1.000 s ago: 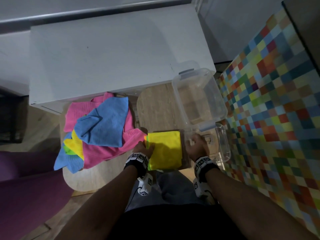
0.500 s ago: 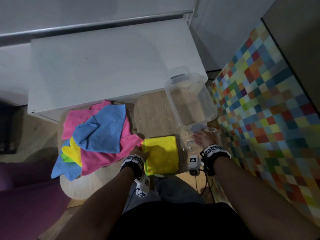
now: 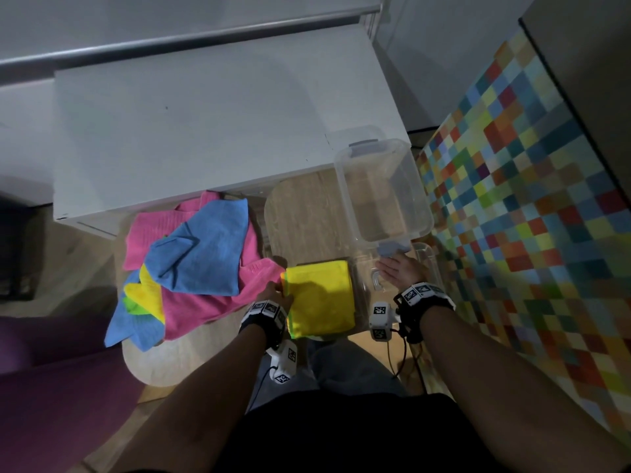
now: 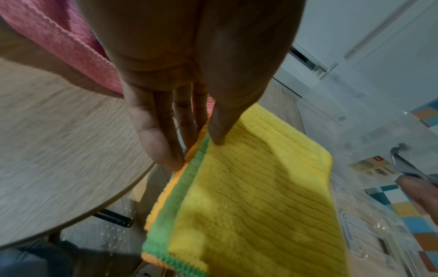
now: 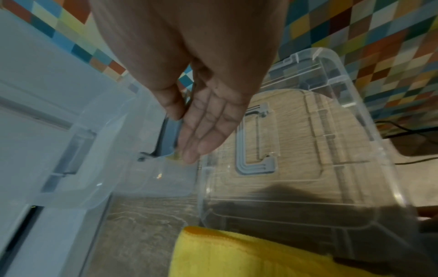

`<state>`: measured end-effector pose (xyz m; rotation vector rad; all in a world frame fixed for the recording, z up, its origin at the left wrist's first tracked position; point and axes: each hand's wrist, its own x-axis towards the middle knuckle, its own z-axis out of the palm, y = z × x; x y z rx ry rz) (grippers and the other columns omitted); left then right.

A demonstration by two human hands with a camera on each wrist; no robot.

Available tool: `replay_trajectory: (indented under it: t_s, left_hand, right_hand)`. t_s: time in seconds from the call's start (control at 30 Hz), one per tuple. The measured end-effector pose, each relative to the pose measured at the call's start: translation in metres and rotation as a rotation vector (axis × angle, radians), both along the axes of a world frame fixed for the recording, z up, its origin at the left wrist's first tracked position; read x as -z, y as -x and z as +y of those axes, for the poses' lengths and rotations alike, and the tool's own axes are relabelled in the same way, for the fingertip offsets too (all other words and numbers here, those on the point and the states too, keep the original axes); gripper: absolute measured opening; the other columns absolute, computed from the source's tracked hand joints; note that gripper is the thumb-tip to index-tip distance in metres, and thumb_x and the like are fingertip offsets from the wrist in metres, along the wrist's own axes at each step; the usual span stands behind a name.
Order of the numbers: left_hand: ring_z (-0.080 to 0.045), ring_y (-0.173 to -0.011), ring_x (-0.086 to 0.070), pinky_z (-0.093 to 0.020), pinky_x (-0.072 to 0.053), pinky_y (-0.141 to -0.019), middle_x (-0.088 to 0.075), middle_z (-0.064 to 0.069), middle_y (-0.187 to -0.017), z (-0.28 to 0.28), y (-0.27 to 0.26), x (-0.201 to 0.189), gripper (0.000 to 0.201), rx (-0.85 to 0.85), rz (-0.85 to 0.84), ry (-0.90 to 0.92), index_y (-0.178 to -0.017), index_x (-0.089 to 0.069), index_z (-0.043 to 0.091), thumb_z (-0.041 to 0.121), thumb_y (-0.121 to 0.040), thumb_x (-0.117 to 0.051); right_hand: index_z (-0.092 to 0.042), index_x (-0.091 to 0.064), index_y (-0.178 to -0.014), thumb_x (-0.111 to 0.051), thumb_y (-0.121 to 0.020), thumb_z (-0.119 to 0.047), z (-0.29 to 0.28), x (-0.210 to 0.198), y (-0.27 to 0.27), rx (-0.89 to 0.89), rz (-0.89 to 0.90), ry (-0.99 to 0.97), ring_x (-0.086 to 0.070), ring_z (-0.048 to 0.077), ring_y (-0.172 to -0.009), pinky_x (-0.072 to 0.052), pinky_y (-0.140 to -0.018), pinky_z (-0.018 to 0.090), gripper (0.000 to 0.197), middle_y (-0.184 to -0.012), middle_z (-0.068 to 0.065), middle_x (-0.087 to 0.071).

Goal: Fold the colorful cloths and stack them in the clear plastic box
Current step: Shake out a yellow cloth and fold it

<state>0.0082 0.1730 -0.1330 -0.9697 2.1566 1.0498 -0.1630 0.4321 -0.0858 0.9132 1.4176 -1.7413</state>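
A folded stack [image 3: 319, 298] with a yellow cloth on top and green and orange edges below lies at the near edge of the wooden table. My left hand [image 3: 276, 291] pinches its left edge, thumb [image 4: 218, 135] on the yellow cloth [image 4: 249, 187] and fingers under the stack. The clear plastic box [image 3: 382, 186] stands beyond, with nothing in it. My right hand [image 3: 397, 269] reaches with straight fingers [image 5: 203, 135] to the box's near grey latch [image 5: 168, 136], above the clear lid [image 5: 308, 150] lying flat. A loose pile of pink, blue, yellow and green cloths [image 3: 191, 261] lies to the left.
A white cabinet top [image 3: 205, 131] runs behind the two round wooden tables [image 3: 300, 220]. A checkered multicolour rug [image 3: 529, 216] covers the floor on the right. A purple shape [image 3: 51, 387] fills the lower left. My legs are under the table's near edge.
My right hand left the lid beside the stack, uncurled, and moved forward to the box's near latch. My left hand kept its hold on the stack's left edge.
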Motion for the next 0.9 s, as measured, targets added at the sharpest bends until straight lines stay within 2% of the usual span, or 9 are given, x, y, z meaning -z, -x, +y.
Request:
replay_trajectory:
  t_s: [0.07, 0.13, 0.2, 0.27, 0.33, 0.43, 0.53, 0.63, 0.9]
  left_hand:
    - [-0.027, -0.11, -0.059, -0.041, -0.049, -0.094, -0.056, -0.007, -0.13, 0.001, 0.0, -0.005, 0.054, -0.014, 0.013, 0.009, -0.135, -0.044, 0.018, 0.036, -0.087, -0.064]
    - [-0.028, -0.106, -0.061, -0.041, -0.05, -0.093, -0.056, -0.007, -0.128, 0.002, 0.0, -0.007, 0.06, -0.049, 0.003, -0.007, -0.136, -0.042, 0.019, 0.037, -0.085, -0.067]
    - [-0.028, -0.101, -0.063, -0.044, -0.053, -0.091, -0.057, -0.007, -0.124, 0.003, 0.001, -0.008, 0.062, -0.111, -0.008, -0.016, -0.134, -0.043, 0.02, 0.039, -0.081, -0.071]
    - [-0.029, -0.1, -0.064, -0.042, -0.054, -0.089, -0.06, -0.009, -0.121, 0.004, 0.003, -0.011, 0.06, -0.154, -0.028, 0.009, -0.13, -0.047, 0.016, 0.04, -0.081, -0.071]
    - [-0.028, -0.099, -0.065, -0.035, -0.053, -0.085, -0.064, -0.01, -0.117, 0.005, 0.004, -0.014, 0.054, -0.127, -0.07, 0.043, -0.125, -0.054, 0.012, 0.045, -0.084, -0.067]
    - [-0.026, -0.101, -0.063, -0.033, -0.048, -0.084, -0.065, -0.007, -0.118, 0.007, 0.001, -0.013, 0.056, 0.049, -0.157, 0.04, -0.12, -0.062, 0.014, 0.058, -0.084, -0.058]
    - [-0.026, -0.109, -0.059, -0.031, -0.043, -0.087, -0.063, -0.006, -0.122, 0.006, -0.002, -0.009, 0.054, 0.183, -0.185, 0.025, -0.123, -0.062, 0.017, 0.056, -0.086, -0.057]
    - [-0.025, -0.106, -0.06, -0.028, -0.04, -0.079, -0.064, -0.007, -0.12, 0.005, -0.002, -0.011, 0.052, 0.204, -0.186, 0.019, -0.122, -0.061, 0.016, 0.054, -0.086, -0.058]
    - [-0.025, -0.102, -0.06, -0.029, -0.042, -0.078, -0.064, -0.006, -0.117, 0.004, -0.003, -0.016, 0.049, 0.232, -0.185, 0.029, -0.118, -0.062, 0.016, 0.053, -0.086, -0.059]
  right_hand:
    - [-0.006, -0.052, -0.122, -0.04, -0.098, -0.031, -0.001, -0.002, -0.01, -0.012, 0.038, -0.088, -0.064, 0.029, -0.096, -0.052, -0.065, 0.03, 0.037, -0.117, 0.015, -0.063]
    - [-0.006, -0.062, -0.102, -0.047, -0.091, -0.031, -0.004, 0.006, -0.022, -0.076, 0.089, -0.29, -0.068, 0.028, -0.082, -0.049, -0.06, 0.029, 0.032, -0.098, 0.013, -0.071]
    - [-0.012, -0.069, -0.096, -0.052, -0.089, -0.033, -0.003, 0.021, -0.036, -0.332, 0.168, -0.649, -0.066, 0.025, -0.079, -0.053, -0.063, 0.032, 0.028, -0.093, 0.009, -0.072]
    - [-0.019, -0.07, -0.098, -0.057, -0.087, -0.037, -0.001, 0.03, -0.05, -0.691, 0.216, -0.819, -0.065, 0.029, -0.09, -0.054, -0.081, 0.039, 0.025, -0.098, 0.008, -0.071]
    - [-0.018, -0.07, -0.105, -0.058, -0.089, -0.034, -0.002, 0.033, -0.061, -0.884, 0.25, -0.791, -0.063, 0.033, -0.1, -0.05, -0.092, 0.038, 0.026, -0.107, 0.011, -0.07]
    - [-0.019, -0.069, -0.111, -0.061, -0.086, -0.027, -0.005, 0.029, -0.066, -0.862, 0.257, -0.745, -0.061, 0.034, -0.104, -0.049, -0.093, 0.038, 0.027, -0.114, 0.01, -0.068]
    - [-0.019, -0.067, -0.115, -0.063, -0.084, -0.024, -0.007, 0.023, -0.065, -0.858, 0.262, -0.736, -0.06, 0.032, -0.107, -0.047, -0.091, 0.032, 0.032, -0.117, 0.01, -0.067]
    - [-0.019, -0.067, -0.117, -0.064, -0.084, -0.023, -0.006, 0.02, -0.066, -0.867, 0.268, -0.745, -0.059, 0.03, -0.108, -0.042, -0.085, 0.027, 0.033, -0.118, 0.008, -0.066]
    - [-0.016, -0.066, -0.119, -0.063, -0.087, -0.027, -0.008, 0.012, -0.068, -0.921, 0.287, -0.746, -0.059, 0.03, -0.112, -0.042, -0.089, 0.028, 0.034, -0.121, 0.009, -0.066]
